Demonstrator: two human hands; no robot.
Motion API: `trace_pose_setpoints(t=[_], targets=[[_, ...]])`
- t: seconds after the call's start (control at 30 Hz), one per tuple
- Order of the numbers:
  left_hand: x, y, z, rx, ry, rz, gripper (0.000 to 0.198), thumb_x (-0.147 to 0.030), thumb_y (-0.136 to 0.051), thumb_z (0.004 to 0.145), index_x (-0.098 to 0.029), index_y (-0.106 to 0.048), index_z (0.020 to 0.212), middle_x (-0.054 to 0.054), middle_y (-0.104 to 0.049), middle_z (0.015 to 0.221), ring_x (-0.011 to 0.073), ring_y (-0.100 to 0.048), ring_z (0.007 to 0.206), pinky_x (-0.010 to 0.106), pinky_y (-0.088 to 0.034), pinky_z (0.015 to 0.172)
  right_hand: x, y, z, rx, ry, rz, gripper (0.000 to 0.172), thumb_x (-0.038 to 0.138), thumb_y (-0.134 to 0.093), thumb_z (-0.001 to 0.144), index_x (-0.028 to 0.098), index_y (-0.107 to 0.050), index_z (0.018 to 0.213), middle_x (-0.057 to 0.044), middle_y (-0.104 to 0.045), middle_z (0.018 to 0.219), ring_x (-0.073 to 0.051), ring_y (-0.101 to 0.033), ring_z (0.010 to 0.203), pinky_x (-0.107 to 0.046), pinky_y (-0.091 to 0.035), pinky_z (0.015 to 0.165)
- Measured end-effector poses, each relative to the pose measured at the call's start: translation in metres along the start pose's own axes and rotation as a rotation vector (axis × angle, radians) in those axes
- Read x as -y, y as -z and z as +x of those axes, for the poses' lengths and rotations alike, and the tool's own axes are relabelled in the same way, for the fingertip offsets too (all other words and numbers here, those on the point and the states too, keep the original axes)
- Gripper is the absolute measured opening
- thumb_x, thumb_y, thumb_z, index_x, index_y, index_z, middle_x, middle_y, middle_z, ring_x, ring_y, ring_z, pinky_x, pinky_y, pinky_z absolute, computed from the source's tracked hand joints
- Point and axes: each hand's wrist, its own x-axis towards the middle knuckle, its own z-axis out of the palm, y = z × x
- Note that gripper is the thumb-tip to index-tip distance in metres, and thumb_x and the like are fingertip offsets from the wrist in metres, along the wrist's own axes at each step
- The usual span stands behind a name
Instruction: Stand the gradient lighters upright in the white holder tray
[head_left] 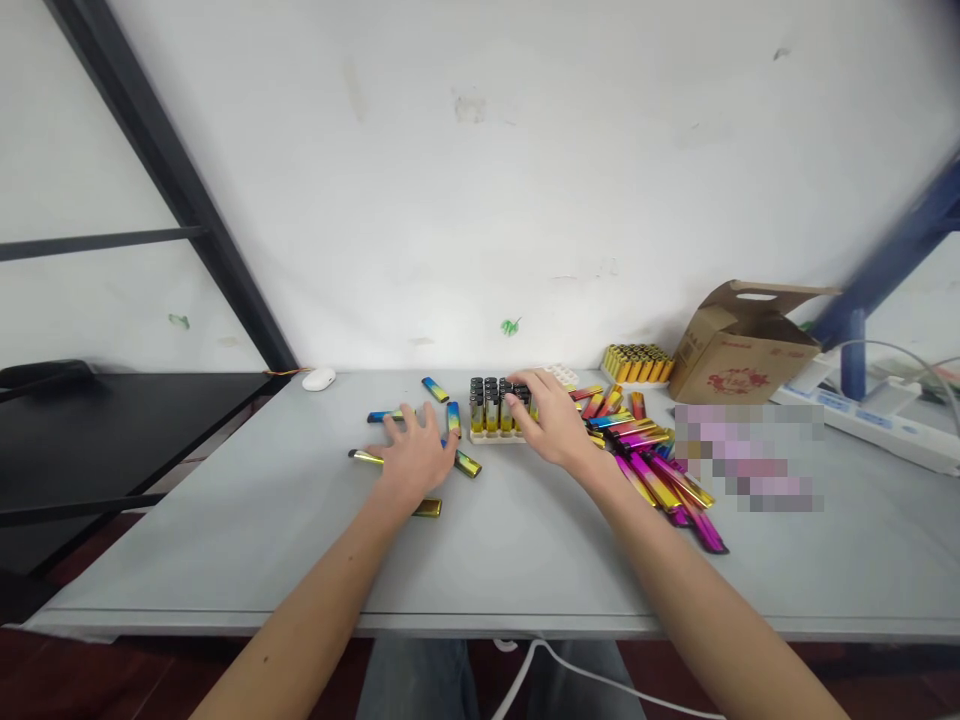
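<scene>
Several shiny blue-and-yellow lighters (467,464) lie scattered on the left half of the grey table. My left hand (415,455) is spread palm down over them, its fingers apart. Upright yellow lighters with black tops (492,408) stand in rows in a white holed tray (498,437) at the middle. My right hand (553,415) curves round the right part of these rows, thumb in front and index finger along the tops. Its other fingers are hidden behind the lighters and the hand.
Pink, gold and red lighters (652,475) are heaped to the right. Behind them sit another holed tray (561,374) and a block of yellow lighters (637,364). An open cardboard box (742,360), a power strip (874,425) and a white case (319,379) are near the wall.
</scene>
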Motion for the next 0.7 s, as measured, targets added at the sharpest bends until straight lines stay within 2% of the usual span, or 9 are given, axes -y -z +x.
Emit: trace_pose_setpoints(t=[0.13,0.23,0.27,0.33,0.4,0.47,0.53,0.63,0.7], targets=[[-0.003,0.003,0.004,-0.024,-0.137,-0.083,0.057,-0.041,-0.028,0.096,-0.016,-0.034,0.148,0.025,-0.028,0.154,0.0437,-0.028,0.14,0.068,-0.039,0.096,0.0,0.001,0.001,-0.01,-0.022,0.033,0.026,0.03,-0.041,0.097,0.021,-0.057,0.115,-0.01,-0.063,0.115,-0.026,-0.055,0.111,-0.041,-0.043,0.098],[0.001,0.01,0.007,-0.09,-0.068,-0.011,0.055,-0.035,-0.03,0.096,-0.016,-0.037,0.147,0.023,-0.031,0.154,0.0453,-0.024,0.142,0.075,-0.028,0.099,-0.001,0.003,0.001,-0.012,-0.035,0.04,0.025,0.031,-0.041,0.097,0.021,-0.058,0.113,-0.009,-0.063,0.114,-0.025,-0.055,0.112,-0.04,-0.042,0.099],[0.004,0.013,0.008,-0.069,0.02,0.01,0.055,-0.037,-0.032,0.095,-0.016,-0.039,0.146,0.024,-0.031,0.154,0.0497,-0.021,0.141,0.079,-0.026,0.096,-0.002,0.003,0.001,-0.01,-0.04,0.043,0.025,0.031,-0.041,0.097,0.021,-0.058,0.112,-0.009,-0.063,0.114,-0.025,-0.055,0.112,-0.04,-0.042,0.099],[0.011,0.018,0.009,0.084,0.173,-0.015,0.059,-0.045,-0.036,0.094,-0.016,-0.041,0.145,0.028,-0.032,0.152,0.0572,-0.022,0.138,0.081,-0.032,0.086,-0.002,0.003,0.001,-0.009,-0.043,0.049,0.025,0.032,-0.041,0.097,0.021,-0.059,0.111,-0.009,-0.063,0.114,-0.025,-0.055,0.112,-0.04,-0.042,0.099],[0.015,0.02,0.008,0.213,0.208,-0.025,0.061,-0.047,-0.041,0.092,-0.016,-0.043,0.144,0.03,-0.032,0.151,0.0591,-0.029,0.134,0.079,-0.037,0.082,-0.003,0.002,0.0,-0.01,-0.037,0.054,0.025,0.031,-0.041,0.097,0.021,-0.059,0.111,-0.009,-0.063,0.114,-0.025,-0.055,0.111,-0.04,-0.042,0.099],[0.018,0.02,0.007,0.237,0.174,0.016,0.057,-0.04,-0.04,0.093,-0.016,-0.041,0.145,0.03,-0.029,0.153,0.058,-0.029,0.134,0.077,-0.037,0.084,-0.003,0.002,0.001,-0.006,-0.029,0.055,0.025,0.03,-0.04,0.097,0.021,-0.06,0.11,-0.009,-0.062,0.114,-0.025,-0.055,0.111,-0.04,-0.042,0.099],[0.019,0.017,0.005,0.215,0.065,0.063,0.053,-0.024,-0.038,0.092,-0.016,-0.041,0.144,0.028,-0.029,0.153,0.0538,-0.029,0.137,0.071,-0.039,0.09,-0.004,0.002,0.001,-0.007,-0.03,0.055,0.025,0.03,-0.04,0.097,0.022,-0.06,0.109,-0.009,-0.062,0.113,-0.025,-0.055,0.111,-0.041,-0.043,0.099],[0.024,0.016,0.006,0.203,-0.102,0.085,0.061,-0.002,-0.038,0.081,-0.015,-0.044,0.14,0.026,-0.031,0.151,0.0457,-0.031,0.14,0.056,-0.043,0.097,-0.007,0.003,0.002,-0.027,-0.034,0.054,0.024,0.03,-0.04,0.097,0.022,-0.061,0.107,-0.009,-0.062,0.112,-0.025,-0.055,0.11,-0.041,-0.043,0.099],[0.029,0.017,0.007,0.2,-0.123,0.046,0.067,0.003,-0.039,0.075,-0.017,-0.045,0.139,0.024,-0.033,0.15,0.0411,-0.034,0.14,0.048,-0.044,0.097,-0.009,0.004,0.002,-0.048,-0.031,0.056,0.024,0.03,-0.041,0.097,0.022,-0.061,0.106,-0.01,-0.062,0.112,-0.025,-0.055,0.11,-0.041,-0.043,0.099]])
